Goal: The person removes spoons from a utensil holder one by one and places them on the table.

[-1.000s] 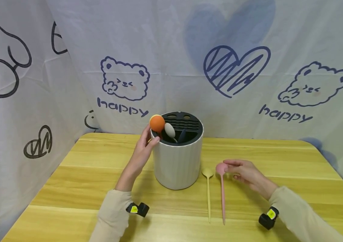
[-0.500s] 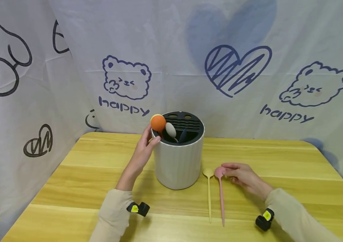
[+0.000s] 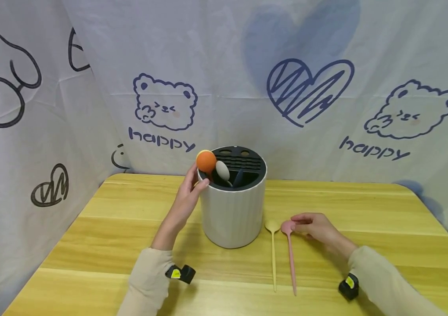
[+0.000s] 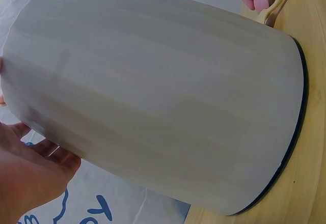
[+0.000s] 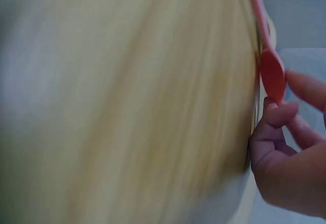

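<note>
A white ribbed utensil holder (image 3: 232,215) with a black slotted top stands upright on the table. My left hand (image 3: 186,193) grips its left side near the top, thumb at the rim. The left wrist view shows the holder's wall (image 4: 168,96) across most of the frame, with that hand (image 4: 35,168) against its upper end. To the right, a pink spoon (image 3: 290,254) lies with its bowl toward the back. My right hand (image 3: 319,229) pinches the bowl (image 5: 273,75) at its edge. Beside it on the left lies a yellow spoon (image 3: 273,254), roughly parallel.
In the holder's front compartment stand an orange round-headed utensil (image 3: 206,161), a pale spoon-shaped head (image 3: 222,170) and a dark blue piece (image 3: 239,177). A printed white cloth (image 3: 232,66) hangs behind the wooden table (image 3: 101,245).
My right hand and the pink spoon's bowl have shifted slightly toward the front and left, nearer the yellow spoon. The spoon's handle end has swung a little right. My left hand holds its place.
</note>
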### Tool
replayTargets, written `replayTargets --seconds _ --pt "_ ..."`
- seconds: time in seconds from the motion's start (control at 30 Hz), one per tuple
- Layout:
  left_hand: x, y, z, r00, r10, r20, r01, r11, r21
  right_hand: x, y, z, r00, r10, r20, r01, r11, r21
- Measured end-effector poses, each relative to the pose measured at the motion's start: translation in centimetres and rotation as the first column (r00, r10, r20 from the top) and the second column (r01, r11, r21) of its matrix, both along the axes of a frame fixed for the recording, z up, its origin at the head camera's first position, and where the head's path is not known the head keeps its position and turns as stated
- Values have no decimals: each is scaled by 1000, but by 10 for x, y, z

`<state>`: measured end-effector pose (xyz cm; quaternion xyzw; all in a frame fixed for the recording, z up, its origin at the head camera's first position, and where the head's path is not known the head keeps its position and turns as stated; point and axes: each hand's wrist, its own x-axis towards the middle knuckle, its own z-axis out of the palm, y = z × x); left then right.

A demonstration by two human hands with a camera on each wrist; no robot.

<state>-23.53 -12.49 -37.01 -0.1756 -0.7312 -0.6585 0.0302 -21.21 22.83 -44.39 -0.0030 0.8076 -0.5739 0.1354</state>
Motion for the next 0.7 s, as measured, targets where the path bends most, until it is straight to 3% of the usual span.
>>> replayTargets --seconds 0.1,0.2,0.7 --pt "0 0 -1 1000 0 -3 0 1000 -1 0 2 -1 997 50 -50 -46 996 77" --pt "0 0 -1 1000 3 -1 -3 1000 -2 -1 4 -2 995 79 -55 -75 994 81" --pt "-3 0 -1 1000 -4 1 4 1000 0 -1 8 -5 1000 0 16 1 999 -46"
